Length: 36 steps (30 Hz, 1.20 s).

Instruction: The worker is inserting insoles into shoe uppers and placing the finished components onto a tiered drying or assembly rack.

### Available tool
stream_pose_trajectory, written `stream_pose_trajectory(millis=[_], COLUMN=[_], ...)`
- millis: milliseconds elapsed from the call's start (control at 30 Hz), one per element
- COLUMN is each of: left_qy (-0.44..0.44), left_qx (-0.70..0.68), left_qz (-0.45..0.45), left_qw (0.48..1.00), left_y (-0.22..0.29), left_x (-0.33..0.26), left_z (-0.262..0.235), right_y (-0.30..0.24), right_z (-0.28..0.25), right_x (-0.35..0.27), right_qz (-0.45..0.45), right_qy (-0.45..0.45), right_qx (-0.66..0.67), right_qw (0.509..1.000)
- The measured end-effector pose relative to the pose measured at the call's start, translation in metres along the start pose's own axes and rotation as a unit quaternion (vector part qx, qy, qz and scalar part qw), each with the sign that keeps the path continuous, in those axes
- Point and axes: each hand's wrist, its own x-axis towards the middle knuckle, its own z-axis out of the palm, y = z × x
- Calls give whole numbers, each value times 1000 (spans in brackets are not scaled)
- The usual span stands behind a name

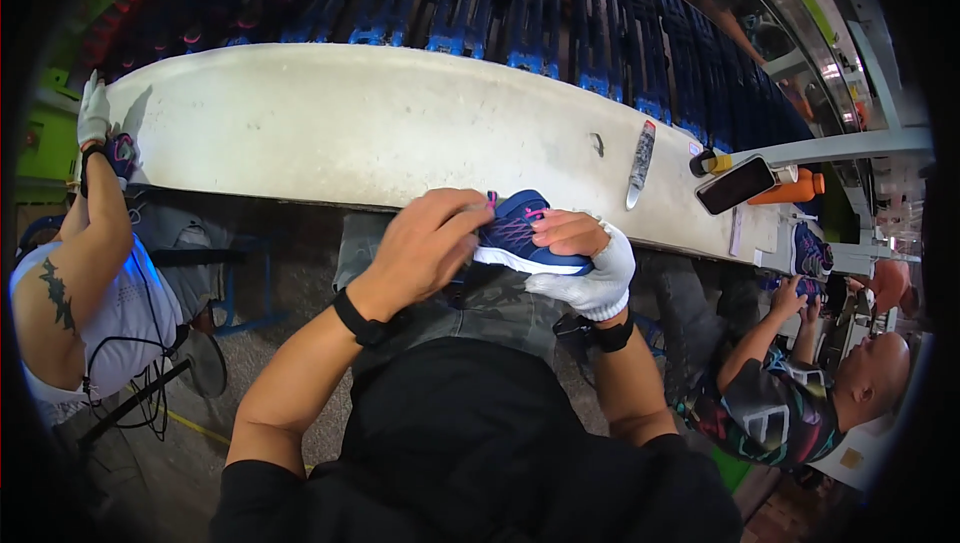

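Note:
A small navy sneaker point(512, 233) with pink criss-cross stitching and a white sole is held over my lap, at the near edge of the table. My right hand point(598, 268), in a white glove with some fingers bare, wraps round one end of it. At the other end, beside a pink loop, the bare fingers of my left hand point(430, 238) are closed on the shoe. What the left fingertips pinch is partly hidden. Both wrists wear black bands.
A long white table point(330, 123) fronts a row of dark blue slatted racks point(540, 23). On it lie a knife point(641, 165) with a wrapped handle, a phone point(735, 186) and an orange bottle point(790, 189). Co-workers handle shoes at left point(122, 155) and right point(810, 288).

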Motion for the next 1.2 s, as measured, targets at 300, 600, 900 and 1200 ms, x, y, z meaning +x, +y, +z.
stream_pose_trajectory(millis=[300,600,900,1200], left_qy=[-5,-149,-157,-177], left_qx=[56,12,-29,135], left_qz=[137,-99,-187,-85], left_qw=[989,984,969,971], left_y=[11,5,-26,25], left_x=[56,92,94,138], left_z=[-70,-62,-67,-34], right_y=[21,32,59,54], right_z=[19,46,73,40], right_x=[37,87,89,71], right_qz=[126,150,126,232], right_qy=[124,74,236,232], right_qx=[147,156,194,267], right_qw=[973,974,944,906])
